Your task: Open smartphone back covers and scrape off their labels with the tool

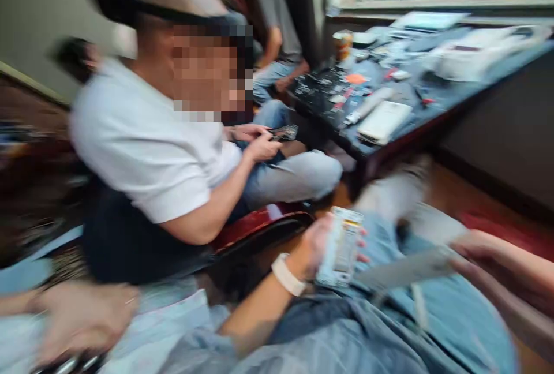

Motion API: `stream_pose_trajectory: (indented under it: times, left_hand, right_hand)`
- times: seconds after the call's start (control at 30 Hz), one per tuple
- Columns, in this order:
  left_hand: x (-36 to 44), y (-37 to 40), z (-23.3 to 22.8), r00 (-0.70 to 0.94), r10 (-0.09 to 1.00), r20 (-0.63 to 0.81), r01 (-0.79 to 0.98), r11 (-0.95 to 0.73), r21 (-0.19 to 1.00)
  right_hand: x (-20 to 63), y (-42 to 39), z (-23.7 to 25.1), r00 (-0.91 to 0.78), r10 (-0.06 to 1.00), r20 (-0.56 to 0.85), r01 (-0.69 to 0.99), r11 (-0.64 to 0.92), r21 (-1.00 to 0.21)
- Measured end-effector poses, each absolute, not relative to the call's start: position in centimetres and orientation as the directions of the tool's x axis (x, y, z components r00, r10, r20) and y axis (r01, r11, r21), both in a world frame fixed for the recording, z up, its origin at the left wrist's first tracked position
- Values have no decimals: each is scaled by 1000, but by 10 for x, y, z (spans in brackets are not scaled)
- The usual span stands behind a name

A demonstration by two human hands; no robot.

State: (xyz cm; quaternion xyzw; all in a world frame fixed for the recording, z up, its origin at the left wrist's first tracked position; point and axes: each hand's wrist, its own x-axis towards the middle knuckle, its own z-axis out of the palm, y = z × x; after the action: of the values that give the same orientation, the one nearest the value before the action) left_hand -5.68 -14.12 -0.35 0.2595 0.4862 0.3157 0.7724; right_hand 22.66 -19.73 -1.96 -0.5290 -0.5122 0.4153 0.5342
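Two hands over a lap in jeans, one on an opened phone, the other on a flat grey strip; frame is motion-blurred.

Left hand, wristband on, is wrapped around an opened phone, fingers curled over its far edge, inner side turned up, likely so the innards face the eyes. Right hand sits to the right of it, pinching the end of a flat grey strip that runs back toward the phone; grip detail too blurred to tell. Ahead of both hands a table carries a white device and scattered parts. Left of the left hand, a seated person in a white shirt holds another small device.
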Motion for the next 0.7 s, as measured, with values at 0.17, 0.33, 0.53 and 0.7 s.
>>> stream_pose_trajectory:
  times: [0.17, 0.33, 0.53, 0.7]
  left_hand:
    - [-25, -130, -44, 645, 544, -537, -222, 805, 550]
    - [-12, -125, -45, 696, 492, -523, -256, 851, 459]
    - [0, -124, -31, 768, 374, -519, -217, 916, 339]
    - [2, -124, -27, 779, 337, -529, -188, 930, 316]
  right_hand:
    - [248, -227, -21, 85, 994, 65, 44, 61, -997]
    - [214, -231, -38, 137, 981, -138, -572, -36, -820]
    - [184, -230, -30, 58, 948, -312, -680, -192, -708]
    - [183, -226, -29, -9, 958, -288, -773, -189, -606]
